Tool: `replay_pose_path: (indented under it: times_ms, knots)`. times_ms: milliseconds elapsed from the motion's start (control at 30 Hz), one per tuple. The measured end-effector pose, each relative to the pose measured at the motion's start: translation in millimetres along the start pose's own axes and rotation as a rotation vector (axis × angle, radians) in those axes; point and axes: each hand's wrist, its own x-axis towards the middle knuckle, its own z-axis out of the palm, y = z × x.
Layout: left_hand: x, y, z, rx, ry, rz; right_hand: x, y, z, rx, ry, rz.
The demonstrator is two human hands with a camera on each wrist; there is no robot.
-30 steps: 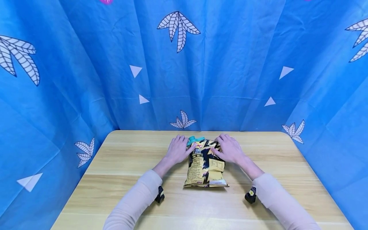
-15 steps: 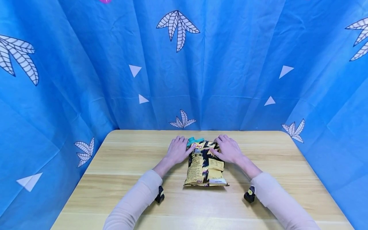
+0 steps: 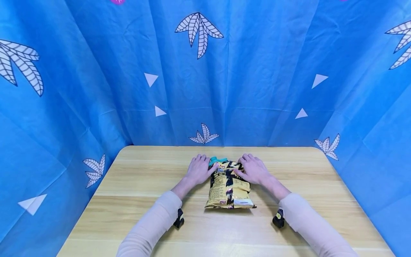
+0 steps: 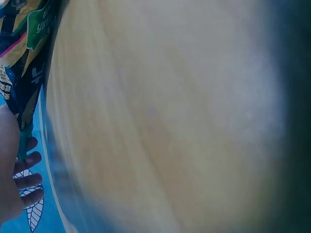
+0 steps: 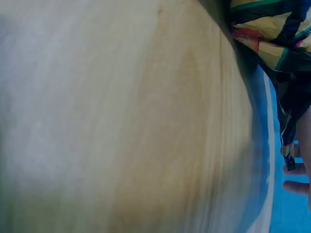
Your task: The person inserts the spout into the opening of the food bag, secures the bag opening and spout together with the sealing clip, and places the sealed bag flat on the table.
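Observation:
A gold-and-black snack bag stands out in the middle of the table in the head view, its printed back toward me. Along its far top edge, at the left, sits a teal plastic clip with a round knob. My left hand pinches the bag's top left corner beside this clip, thumb in front and fingers behind. The top right corner is pinched by my right hand in the same way. In the left wrist view the clip shows between thumb and fingers. The right wrist view shows the bag's crumpled corner at the fingers.
The light wooden table extends around the bag on all sides. A blue curtain with white leaf prints hangs behind its far edge and along both sides. Black wrist cameras sit under the sleeves.
The bag's top edge and the teal clip have come slightly lower and nearer to me, with both hands following a little. Both hands keep their hold on the corners.

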Motion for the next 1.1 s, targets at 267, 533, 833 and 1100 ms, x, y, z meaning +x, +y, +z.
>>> replay_pose_path:
  times_ms: [267,533,833,1100]
  knots:
    - [-0.1,-1.1,-1.1,-0.006,-0.009,-0.008,0,-4,-1,0.002,-0.023,0.009]
    - [-3.3,-1.5,-3.7,-0.043,-0.048,-0.033,-1,-6,-3,0.047,-0.040,0.043]
    - [-8.4,-5.2,-9.9,-0.065,-0.024,-0.034,-2,-4,-6,0.146,-0.008,0.104]
    - [-14.2,-8.5,-17.2,-0.086,-0.002,-0.015,-9,-1,-15,0.191,0.000,0.162]
